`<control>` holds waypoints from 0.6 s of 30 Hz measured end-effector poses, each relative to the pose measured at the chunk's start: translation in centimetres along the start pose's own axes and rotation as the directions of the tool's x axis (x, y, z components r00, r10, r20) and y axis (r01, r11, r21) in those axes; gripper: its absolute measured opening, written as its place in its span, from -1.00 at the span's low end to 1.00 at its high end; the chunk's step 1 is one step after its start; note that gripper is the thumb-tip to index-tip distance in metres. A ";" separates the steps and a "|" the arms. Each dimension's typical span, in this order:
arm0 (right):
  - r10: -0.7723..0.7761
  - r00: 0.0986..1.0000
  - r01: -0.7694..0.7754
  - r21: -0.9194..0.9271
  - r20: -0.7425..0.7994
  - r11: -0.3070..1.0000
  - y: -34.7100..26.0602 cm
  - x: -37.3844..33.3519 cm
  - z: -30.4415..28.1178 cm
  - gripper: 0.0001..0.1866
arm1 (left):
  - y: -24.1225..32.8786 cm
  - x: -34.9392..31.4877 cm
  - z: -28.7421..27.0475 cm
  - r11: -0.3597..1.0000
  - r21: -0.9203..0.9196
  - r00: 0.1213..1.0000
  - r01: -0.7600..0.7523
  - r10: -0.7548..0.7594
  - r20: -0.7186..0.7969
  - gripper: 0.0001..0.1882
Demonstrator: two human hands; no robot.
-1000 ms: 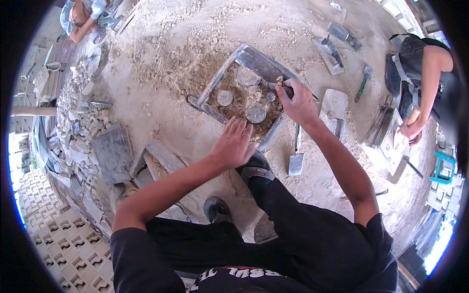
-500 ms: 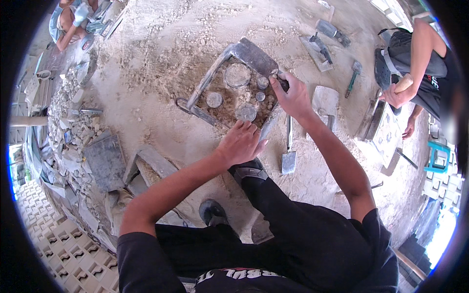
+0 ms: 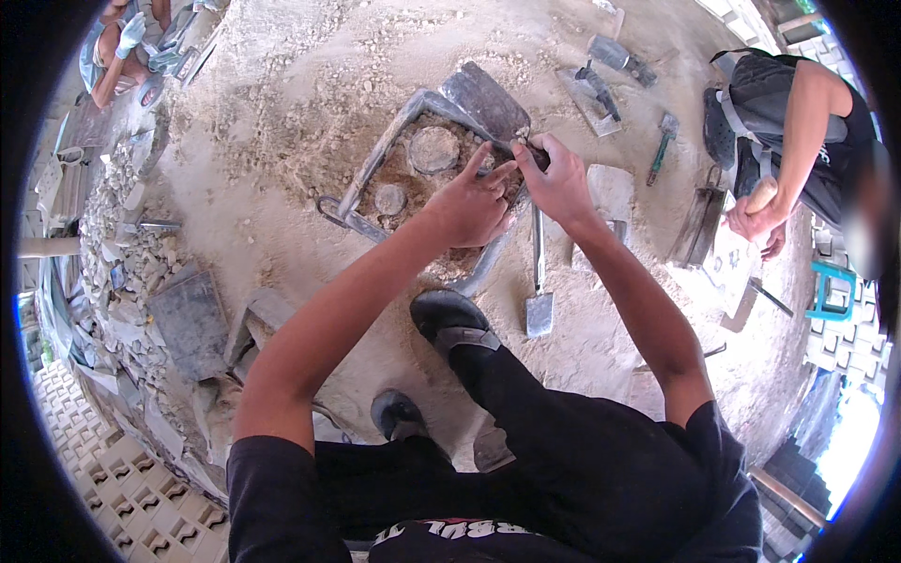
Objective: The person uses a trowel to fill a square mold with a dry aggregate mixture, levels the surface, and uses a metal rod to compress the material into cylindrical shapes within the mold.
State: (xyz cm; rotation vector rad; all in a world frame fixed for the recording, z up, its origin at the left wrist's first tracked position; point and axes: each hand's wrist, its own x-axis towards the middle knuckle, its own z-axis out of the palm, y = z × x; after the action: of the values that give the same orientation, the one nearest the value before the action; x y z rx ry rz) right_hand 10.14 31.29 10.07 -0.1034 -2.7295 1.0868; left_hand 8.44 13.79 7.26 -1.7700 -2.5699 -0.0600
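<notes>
A metal molding frame (image 3: 372,161) filled with brownish sand lies on the ground before me. Round, dust-covered pieces sit in the sand, among them a large disc (image 3: 434,150) and a smaller disc (image 3: 390,199). At the frame's right side my right hand (image 3: 559,184) is closed on a flat, dark trowel (image 3: 486,101), its broad blade over the far corner. My left hand (image 3: 471,203) hovers over the sand with fingers apart, pointing at small pieces beside the right hand. It hides the near part of the sand.
Right of the frame lie a small spade-like tool (image 3: 539,311), a pale plate (image 3: 610,193) and a green-handled brush (image 3: 664,148). Rubble (image 3: 131,253) and a grey slab (image 3: 190,324) are on the left. A co-worker's hand (image 3: 751,218) grips a wooden handle at right; another person's gloved hand (image 3: 131,36) is far left.
My left hand has moved away from the near disc, up and right toward the small pieces, its fingers now spread. My right hand keeps the trowel. My near foot has shifted left.
</notes>
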 end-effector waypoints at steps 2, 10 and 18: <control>-0.004 1.000 0.004 -0.015 -0.010 1.000 0.3 0.0 -0.3 -0.56 | -0.7 -0.1 0.6 0.992 -0.125 0.997 0.024 -0.032 -0.067 -0.59; 0.059 0.998 -0.057 -0.056 0.038 0.997 1.1 0.0 -1.0 -0.48 | -4.7 -7.1 2.8 0.774 -0.373 0.669 0.511 -0.631 -0.392 -0.53; 0.039 0.999 -0.036 -0.070 0.030 0.997 0.6 -0.4 -1.0 -0.46 | -4.7 -0.6 -0.7 0.429 -0.401 0.514 0.809 -0.848 0.128 -0.57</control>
State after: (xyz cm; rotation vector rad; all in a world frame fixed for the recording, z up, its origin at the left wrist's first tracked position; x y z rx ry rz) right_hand 10.70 32.37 10.34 -0.1497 -2.8045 1.0123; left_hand 4.25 11.49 7.84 -0.2510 -3.2134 -0.7332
